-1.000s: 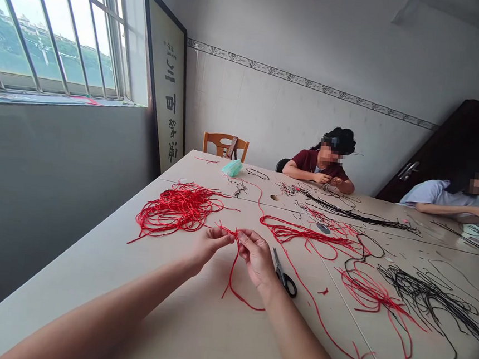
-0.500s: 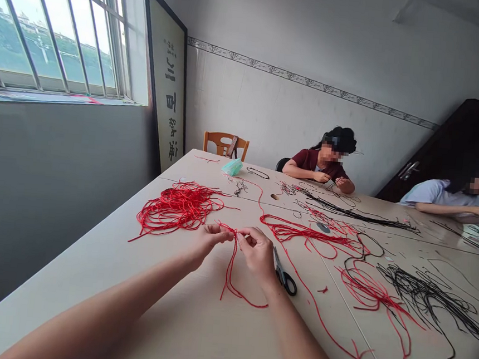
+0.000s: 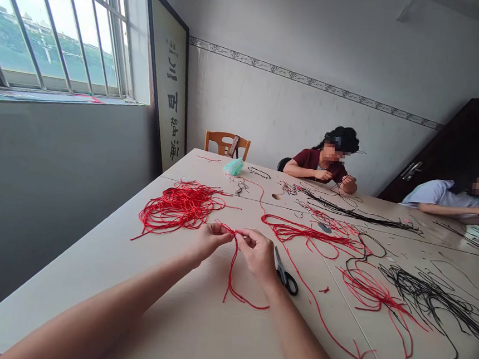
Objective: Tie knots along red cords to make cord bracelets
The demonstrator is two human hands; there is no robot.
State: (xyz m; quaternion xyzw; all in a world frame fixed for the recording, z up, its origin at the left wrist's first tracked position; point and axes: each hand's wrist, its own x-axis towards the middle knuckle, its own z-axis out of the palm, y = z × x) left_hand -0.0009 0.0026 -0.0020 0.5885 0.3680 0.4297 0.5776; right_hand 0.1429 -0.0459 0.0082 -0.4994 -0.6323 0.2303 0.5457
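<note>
Between my two hands a thin red cord (image 3: pixel 233 263) is pinched just above the table, its ends hanging down and trailing on the tabletop. My left hand (image 3: pixel 211 241) grips it from the left with thumb and forefinger. From the other side my right hand (image 3: pixel 258 254) pinches the cord at nearly the same spot, fingertips almost touching the left ones. Whether a knot sits there is too small to tell. Scissors (image 3: pixel 285 274) with black handles lie beside my right wrist. A tangled heap of red cord (image 3: pixel 182 205) lies beyond my left hand.
A red cord bundle (image 3: pixel 306 230) and black cord piles (image 3: pixel 439 292) cover the table's right side. A green plastic bag (image 3: pixel 234 167) sits near the far edge. One person (image 3: pixel 327 159) works across the table, another person (image 3: pixel 443 197) at the far right.
The hanging cord ends have drawn closer together, while both my hands keep their pinch. Across the table, the person's hands have moved apart.
</note>
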